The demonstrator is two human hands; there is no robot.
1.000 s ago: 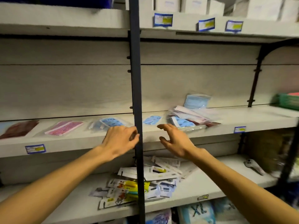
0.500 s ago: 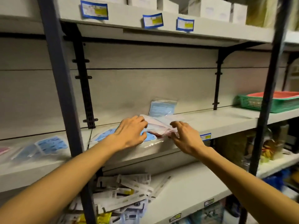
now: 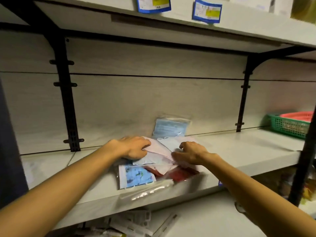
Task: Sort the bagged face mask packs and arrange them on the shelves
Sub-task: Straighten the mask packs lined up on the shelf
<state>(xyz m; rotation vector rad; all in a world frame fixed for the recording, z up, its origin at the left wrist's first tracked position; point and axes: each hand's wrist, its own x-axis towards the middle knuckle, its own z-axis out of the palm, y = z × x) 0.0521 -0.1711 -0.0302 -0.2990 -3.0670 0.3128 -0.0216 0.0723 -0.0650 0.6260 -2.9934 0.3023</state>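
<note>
A loose pile of bagged face mask packs lies on the middle shelf (image 3: pixel 239 151). My left hand (image 3: pixel 133 147) rests curled on the pile's left side, its fingers on a pale pink pack (image 3: pixel 157 149). My right hand (image 3: pixel 189 153) reaches over the right side with bent fingers, its tips on the same packs. A blue patterned pack (image 3: pixel 136 177) and a dark red pack (image 3: pixel 181 174) stick out at the front edge. Behind the pile, a light blue pack (image 3: pixel 169 128) leans upright against the back wall.
A green basket (image 3: pixel 287 127) with a red one inside stands at the shelf's right end. Black brackets (image 3: pixel 66 100) and a dark post (image 3: pixel 304 159) flank the bay. Blue price labels (image 3: pixel 206 11) hang on the shelf above. Boxed items (image 3: pixel 133 223) lie on the shelf below.
The view has moved in closer and to the right. Both hands have settled onto the pile, and the packs beneath them have shifted toward the front edge.
</note>
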